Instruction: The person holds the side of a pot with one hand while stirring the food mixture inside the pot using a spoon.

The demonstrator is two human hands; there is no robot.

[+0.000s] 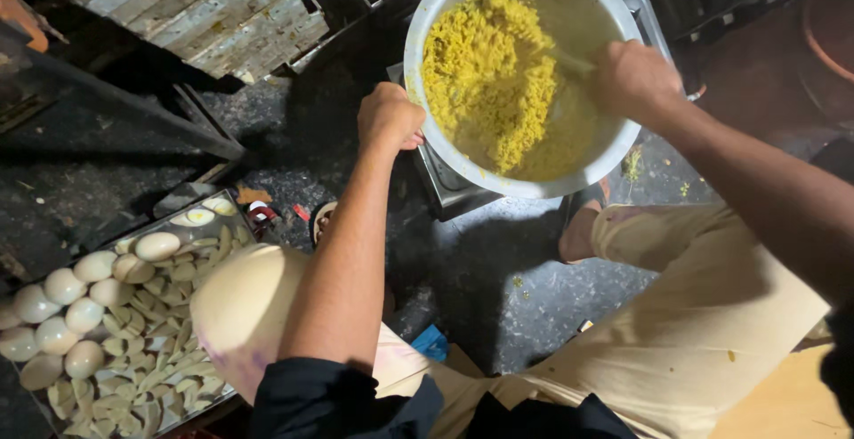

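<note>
Lower left of frame: a flat metal tray (210, 197) on the floor, loaded w/ peeled boiled eggs (64, 286), smooth and off-white, bunched along its left side, plus a heap of pale sliced pieces (169, 350), curved and matte, filling the rest. Two halved eggs sit at the tray's top edge. Upper left: rough grey slatted boards, worn and dusty; the floor (294, 136) is dark, gritty and speckled.

Centre: left hand (389, 119) closed in a fist on the near-left rim of the big metal bowl (418, 21), bracing it. The bowl is round, thin-walled, dull silver, smeared yellow inside, and sits on a low boxy metal stand (442, 187), upper centre to upper right of frame. Inside it, the yellow rice mix (485, 79) is grainy and clumpy, piled toward the left half; the right side is scraped nearly bare.

Right: right hand (633, 79) clenched around the handle of a stirring tool (569, 61); its working end is buried in the rice, so shape can't be told. Person squats, beige trousers, bare foot beside the stand.

Step in hand, by my read: mixing, about mid-stir. Next move prob. calls for a firm hold on the rim and a sweep from the bare side back under the pile w/o tipping the bowl off the stand.
</note>
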